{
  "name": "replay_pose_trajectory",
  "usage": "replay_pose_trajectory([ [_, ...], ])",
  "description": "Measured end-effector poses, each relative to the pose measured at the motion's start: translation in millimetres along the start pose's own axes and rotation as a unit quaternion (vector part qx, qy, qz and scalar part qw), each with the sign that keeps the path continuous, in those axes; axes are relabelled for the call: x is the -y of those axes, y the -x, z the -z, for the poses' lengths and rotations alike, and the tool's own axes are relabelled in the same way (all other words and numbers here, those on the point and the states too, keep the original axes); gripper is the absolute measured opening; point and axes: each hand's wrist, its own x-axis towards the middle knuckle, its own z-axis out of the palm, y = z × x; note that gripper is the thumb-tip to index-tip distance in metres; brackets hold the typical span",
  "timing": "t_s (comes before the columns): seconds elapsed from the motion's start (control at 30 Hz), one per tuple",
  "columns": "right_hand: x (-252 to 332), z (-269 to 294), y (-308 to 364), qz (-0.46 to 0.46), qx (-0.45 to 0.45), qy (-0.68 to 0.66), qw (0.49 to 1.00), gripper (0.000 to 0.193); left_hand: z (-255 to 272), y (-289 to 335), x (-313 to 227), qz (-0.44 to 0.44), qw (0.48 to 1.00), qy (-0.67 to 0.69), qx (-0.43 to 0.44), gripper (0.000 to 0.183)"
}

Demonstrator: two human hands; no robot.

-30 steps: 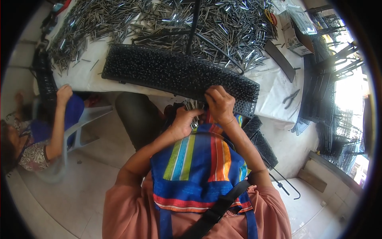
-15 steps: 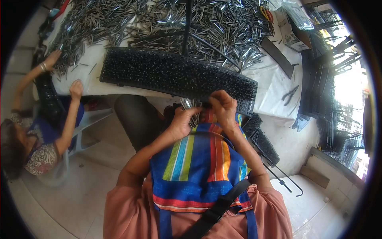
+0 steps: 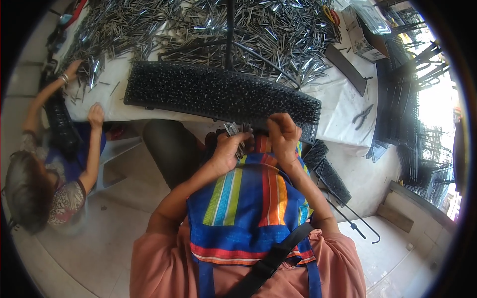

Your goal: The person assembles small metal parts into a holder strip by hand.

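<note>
My left hand (image 3: 227, 150) is closed round a small bundle of thin metal strips (image 3: 231, 129), whose shiny ends stick out past the fingers. Just to its right, my right hand (image 3: 285, 139) is raised with its fingers bent and pressed together; anything between them is too small or hidden to make out. Both hands are at the near edge of a long black rack (image 3: 208, 92), densely studded with small holes or points, the right one overlapping its right part. A black rod stands up from behind the rack.
A wide heap of metal strips (image 3: 258, 30) covers the white-clothed table (image 3: 338, 114). Pliers (image 3: 362, 117), a dark flat plate (image 3: 347, 69) and a cardboard box (image 3: 365, 37) are on the right. At left, a co-worker's hand (image 3: 73, 71) reaches into the strips. More racks (image 3: 333, 179) stand below right.
My right hand has shifted slightly right, away from my left, which keeps its bundle. The co-worker has leaned inward, and some strips now stand gathered near their farther hand.
</note>
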Motion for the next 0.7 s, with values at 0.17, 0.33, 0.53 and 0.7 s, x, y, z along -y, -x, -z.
replay_pose_trajectory([
  [0.17, 2.3, -2.5, -16.2, 0.149, -0.001, 0.14, 0.979, 0.009, -2.0, 3.3, 1.3, -0.011, 0.999, -0.045, 0.0, 0.013],
  [0.33, -2.4, -4.2, -16.2, 0.239, 0.04, 0.21, 0.947, 0.012, -1.1, 1.5, -2.8, 0.032, 0.999, -0.031, 0.008, 0.017],
  [0.53, 4.0, -6.4, -13.3, 0.271, 0.088, 0.321, 0.903, 0.015, -1.3, -0.8, 1.4, -0.008, 0.999, -0.021, 0.035, 0.016],
  [0.7, 3.7, 3.0, 0.2, -0.068, 0.155, 0.061, 0.984, 0.009, -6.8, 3.1, 0.1, 0.004, 0.998, -0.007, 0.055, 0.017],
])
